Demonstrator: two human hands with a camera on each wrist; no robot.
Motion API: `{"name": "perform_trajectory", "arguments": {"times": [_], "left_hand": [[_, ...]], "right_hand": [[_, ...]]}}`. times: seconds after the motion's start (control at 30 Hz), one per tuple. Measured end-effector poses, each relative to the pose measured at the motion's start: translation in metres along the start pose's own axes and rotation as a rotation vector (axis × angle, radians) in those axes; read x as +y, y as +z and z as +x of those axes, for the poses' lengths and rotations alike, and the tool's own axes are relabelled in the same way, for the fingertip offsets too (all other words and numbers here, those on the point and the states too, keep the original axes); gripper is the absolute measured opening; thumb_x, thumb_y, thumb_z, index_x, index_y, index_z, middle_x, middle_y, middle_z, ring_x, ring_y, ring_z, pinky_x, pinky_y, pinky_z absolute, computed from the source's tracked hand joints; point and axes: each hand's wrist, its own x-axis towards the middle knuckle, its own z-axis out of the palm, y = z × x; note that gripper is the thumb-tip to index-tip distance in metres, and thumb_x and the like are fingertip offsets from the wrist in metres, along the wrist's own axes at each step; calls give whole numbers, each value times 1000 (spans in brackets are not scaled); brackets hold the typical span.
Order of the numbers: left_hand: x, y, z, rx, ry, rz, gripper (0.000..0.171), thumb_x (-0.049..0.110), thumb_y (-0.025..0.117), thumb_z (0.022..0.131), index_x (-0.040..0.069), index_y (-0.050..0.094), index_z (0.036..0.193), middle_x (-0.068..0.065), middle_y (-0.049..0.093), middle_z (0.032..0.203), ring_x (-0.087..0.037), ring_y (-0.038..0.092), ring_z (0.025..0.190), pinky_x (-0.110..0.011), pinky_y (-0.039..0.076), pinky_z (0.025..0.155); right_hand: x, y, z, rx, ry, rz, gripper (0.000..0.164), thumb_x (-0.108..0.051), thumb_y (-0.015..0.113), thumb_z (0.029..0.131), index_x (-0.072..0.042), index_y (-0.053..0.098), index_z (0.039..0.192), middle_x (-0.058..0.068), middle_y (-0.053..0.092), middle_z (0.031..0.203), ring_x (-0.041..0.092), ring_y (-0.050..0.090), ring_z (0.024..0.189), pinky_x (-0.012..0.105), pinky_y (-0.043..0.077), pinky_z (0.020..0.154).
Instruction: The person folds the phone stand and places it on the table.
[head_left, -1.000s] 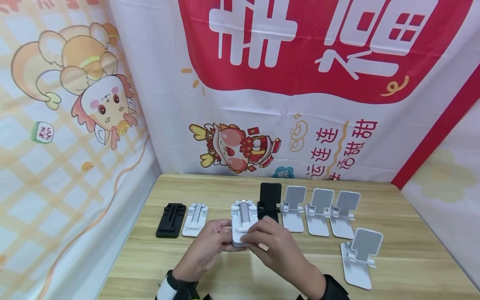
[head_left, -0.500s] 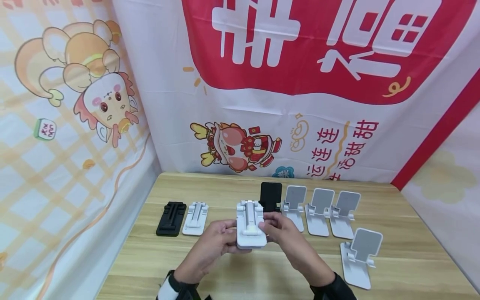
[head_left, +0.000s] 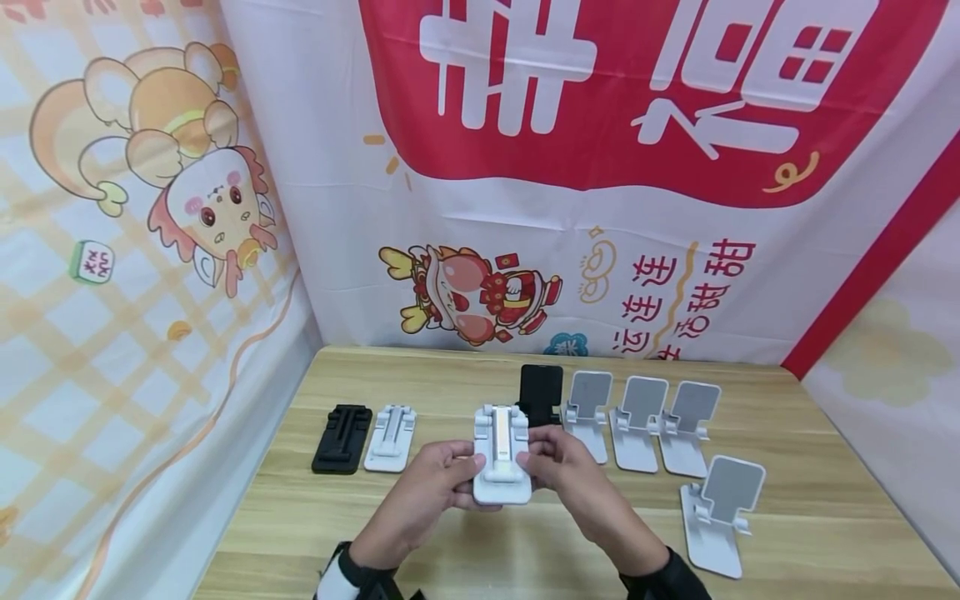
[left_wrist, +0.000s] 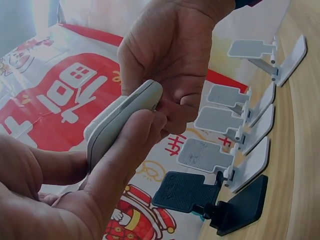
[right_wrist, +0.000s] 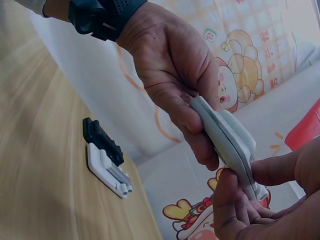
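A folded white phone stand (head_left: 501, 487) is held up above the table between both hands. My left hand (head_left: 427, 492) grips its left edge, thumb on the upper face and fingers beneath. On the opposite edge, my right hand (head_left: 573, 475) pinches it between thumb and fingers. Seen side-on in the left wrist view, the white phone stand (left_wrist: 120, 122) is flat and closed up. In the right wrist view, the fingers of both hands curl around the stand (right_wrist: 227, 142) from its two sides.
Left of the hands lie a folded black stand (head_left: 342, 439) and a folded white stand (head_left: 391, 438). An unfolded black stand (head_left: 541, 392) and several unfolded white ones (head_left: 639, 425) line the back right. Another unfolded white stand (head_left: 712, 525) is nearer on the wooden table (head_left: 600, 550).
My right hand has shifted from the lower face of the white phone stand to its right edge. The stand has moved slightly right and turned straighter.
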Motion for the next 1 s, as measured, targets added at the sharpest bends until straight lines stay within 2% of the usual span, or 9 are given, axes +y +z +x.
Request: {"name": "perform_trajectory", "arguments": {"times": [0.13,0.23,0.3,0.37,0.47,0.6,0.73,0.87,1.0], "left_hand": [[-3,4,1,118,58,154,41,17,57,105,-8,56,137,-18,75,116,-22,76,96,-33,64,81],[-4,12,2,249,127,400,45,24,66,100,-6,60,132,-14,74,111,-19,71,94,-31,61,77],[-4,18,1,306,141,565,57,37,72,95,-4,62,133,-10,68,111,-18,64,94,-30,57,75],[-4,25,1,327,141,698,70,46,77,89,-3,60,136,-9,60,111,-18,57,93,-27,51,72],[-6,34,1,347,141,821,84,51,84,80,-3,56,138,-9,52,110,-19,47,92,-24,42,70],[-7,34,4,384,164,909,88,49,89,73,-6,56,133,-9,52,109,-18,45,91,-24,39,70],[-11,20,15,432,157,894,85,47,90,67,-5,59,127,-10,56,108,-19,50,89,-27,46,71],[-24,-5,37,550,110,871,79,37,91,64,-7,60,122,-12,57,106,-21,55,86,-30,51,69],[-44,-32,65,639,106,921,66,32,91,63,-11,63,105,-18,56,104,-25,54,83,-33,50,64]], "right_hand": [[0,3,-1,30,-8,3,40,-5,61,99,9,46,133,13,60,104,18,62,86,31,61,75],[2,5,-2,48,-18,-6,39,-1,62,96,9,45,129,13,60,100,18,63,82,33,62,72],[4,7,-2,45,-24,-7,39,1,62,94,9,44,128,13,59,98,18,64,80,34,63,72],[5,10,-3,35,-25,-9,39,2,63,94,8,43,127,13,60,98,17,64,80,35,64,73],[6,11,-2,20,-23,-10,40,0,64,94,7,43,127,12,60,98,17,65,79,35,64,75],[7,13,-1,5,-19,-11,41,-2,67,93,6,44,127,12,62,98,16,66,80,34,63,75],[7,14,-1,23,-50,-29,40,-4,66,94,6,46,128,15,65,107,18,67,88,34,63,81],[4,4,-2,164,-102,-158,36,-11,69,95,-1,54,126,12,68,113,18,66,97,31,59,85],[1,-28,-7,292,-140,-349,34,-16,71,96,-2,57,124,13,69,116,20,65,103,24,55,86]]}}
